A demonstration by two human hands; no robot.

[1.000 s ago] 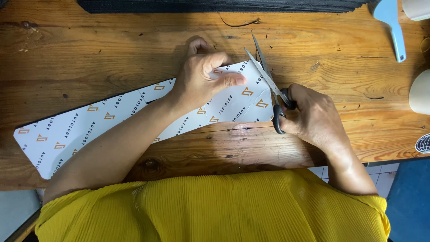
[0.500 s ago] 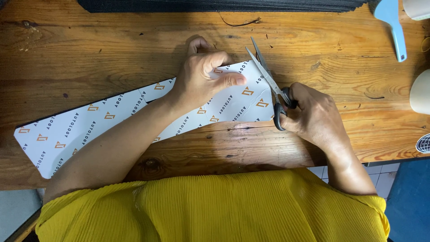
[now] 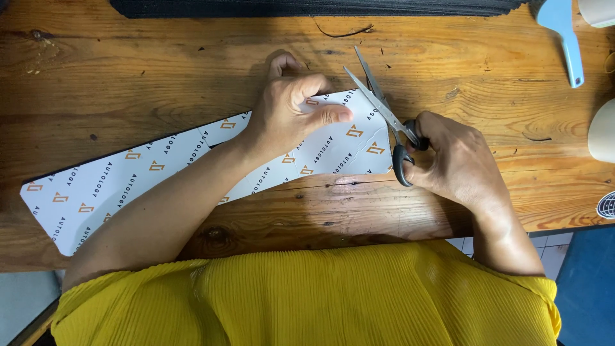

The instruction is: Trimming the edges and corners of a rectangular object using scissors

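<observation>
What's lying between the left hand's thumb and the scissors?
In the head view, only bare printed white paper strip lies between the left hand and the black-handled scissors; nothing else sits there.

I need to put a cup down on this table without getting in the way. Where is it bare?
Bare wood lies at the far left of the table, between the dark mat and the printed sheet. It is crowded around the left hand, scissors and right hand.

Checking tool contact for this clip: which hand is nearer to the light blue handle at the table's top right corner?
Right. The right hand, holding the scissors, sits below and left of the light blue handle; the left hand presses the printed paper farther left.
</observation>
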